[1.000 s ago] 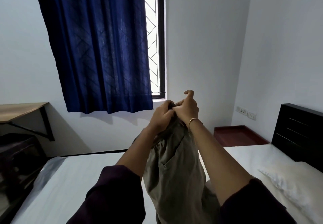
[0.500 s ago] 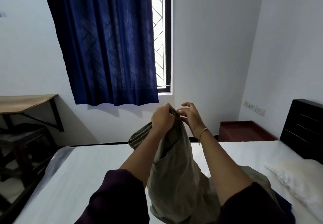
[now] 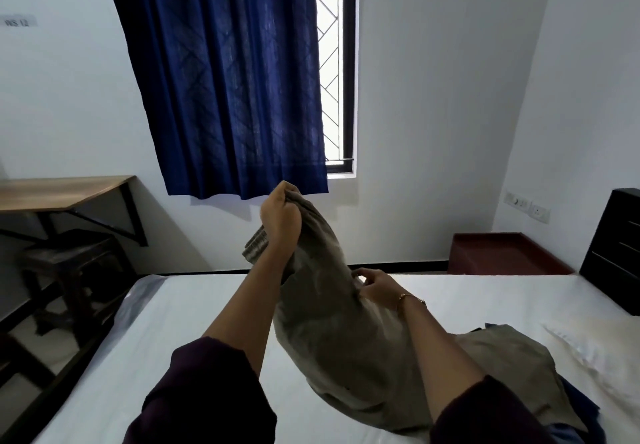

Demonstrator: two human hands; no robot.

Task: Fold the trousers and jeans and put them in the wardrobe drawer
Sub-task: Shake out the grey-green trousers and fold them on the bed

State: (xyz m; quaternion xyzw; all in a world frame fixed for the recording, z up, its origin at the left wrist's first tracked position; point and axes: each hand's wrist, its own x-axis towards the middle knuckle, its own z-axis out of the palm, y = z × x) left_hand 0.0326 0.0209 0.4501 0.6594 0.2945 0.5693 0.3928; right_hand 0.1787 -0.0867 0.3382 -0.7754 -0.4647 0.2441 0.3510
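The left hand (image 3: pixel 278 217) grips the khaki trousers (image 3: pixel 332 312) by the waistband, raised at twelve o'clock; the right hand (image 3: pixel 375 286) pinches their side. Bare bed (image 3: pixel 180 308) lies toward nine o'clock. The trouser legs run off-frame below.

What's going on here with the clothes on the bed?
A person is standing over a bed sorting out a pair of khaki trousers to fold them. The left hand grips the waistband and holds it up in the air, while the right hand takes hold of the cloth lower down the side. The trouser legs trail on the sheet, over some dark blue clothing. No fold is made yet.
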